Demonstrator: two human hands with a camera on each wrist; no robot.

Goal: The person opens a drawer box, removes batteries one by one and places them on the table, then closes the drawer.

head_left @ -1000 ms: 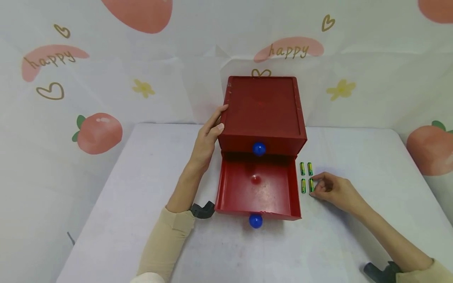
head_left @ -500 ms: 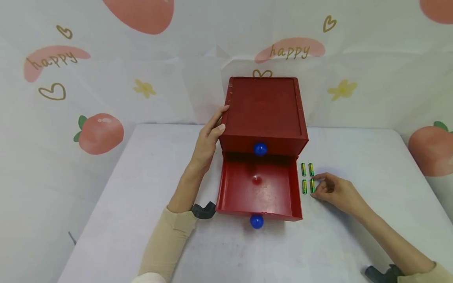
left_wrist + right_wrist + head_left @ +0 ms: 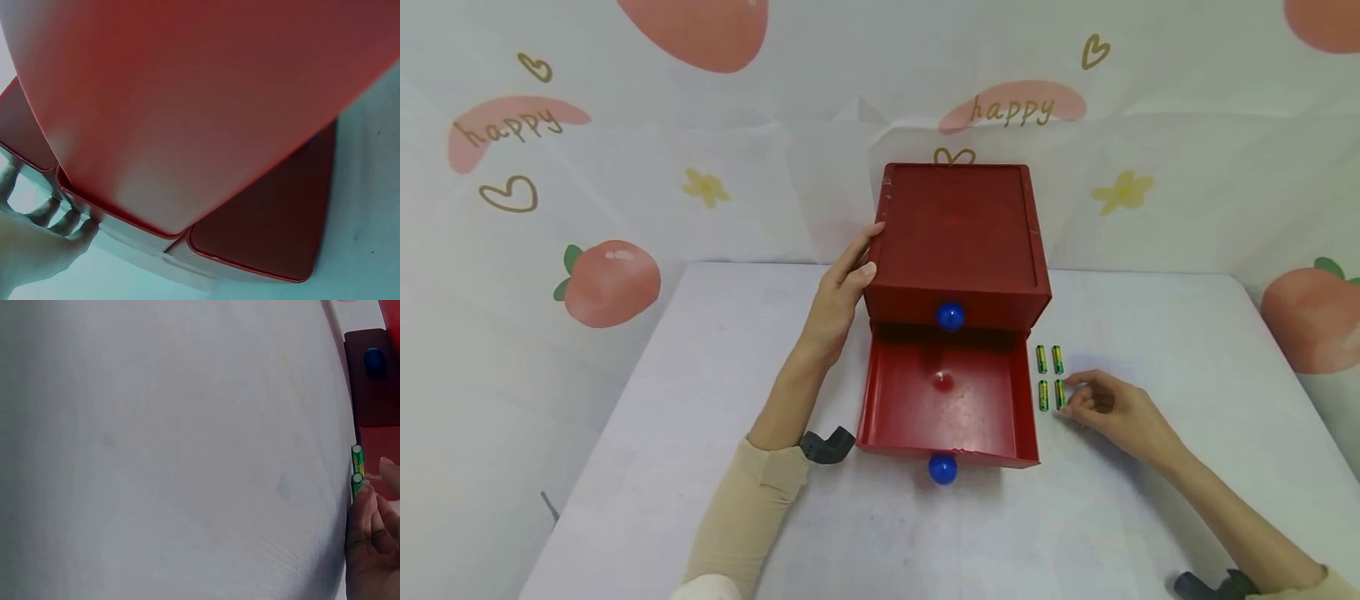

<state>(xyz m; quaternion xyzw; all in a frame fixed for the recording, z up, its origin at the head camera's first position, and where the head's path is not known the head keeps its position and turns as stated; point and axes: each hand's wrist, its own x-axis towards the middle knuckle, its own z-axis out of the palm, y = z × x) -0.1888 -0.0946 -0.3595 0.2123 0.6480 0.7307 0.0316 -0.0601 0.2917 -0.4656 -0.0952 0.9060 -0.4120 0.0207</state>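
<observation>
In the head view my left hand point(image 3: 838, 304) rests against the left side of a red two-drawer box point(image 3: 958, 225), its fingertips and thumb at the upper edge. The lower drawer point(image 3: 951, 417) is pulled out, bare inside, with a blue ball knob point(image 3: 943, 469) in front. Right of it stand several small green-and-yellow batteries in two short rows. My right hand point(image 3: 1120, 417) is at the near right battery point(image 3: 1060, 394), index finger and thumb spread beside its two ends, not visibly pinching it. In the right wrist view fingertips point(image 3: 362, 494) partly cover a battery point(image 3: 357, 478).
A white table point(image 3: 700, 375) carries the box, with a printed white backdrop point(image 3: 775, 167) behind. The upper drawer with its blue knob point(image 3: 951, 317) is closed. Dark wrist mounts point(image 3: 827, 446) sit on both forearms.
The right hand's index finger and thumb have drawn slightly away from the near right battery. The left hand and the box look the same; the batteries stay put.
</observation>
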